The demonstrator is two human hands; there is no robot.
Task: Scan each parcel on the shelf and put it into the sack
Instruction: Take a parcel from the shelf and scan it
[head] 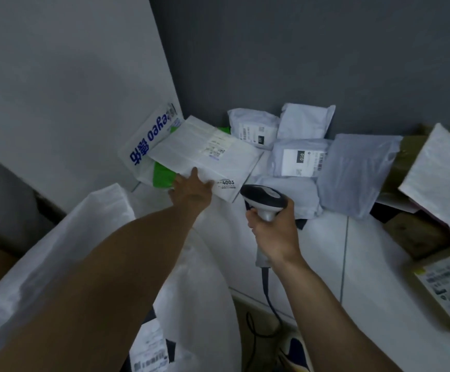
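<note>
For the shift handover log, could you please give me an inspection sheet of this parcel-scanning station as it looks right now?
Surface: white shelf, parcels piled toward the back.
Job's things: white flat parcel labelled 4003, over a green-printed parcel; grey mailers beside it; white sack lower left, a labelled parcel inside.
Clutter: cardboard boxes at right.
Hands: left hand grips the white flat parcel's near edge; right hand holds the barcode scanner.
Cables: scanner cable hangs past the shelf edge.
Surroundings: dark grey wall behind, white panel at left.
</note>
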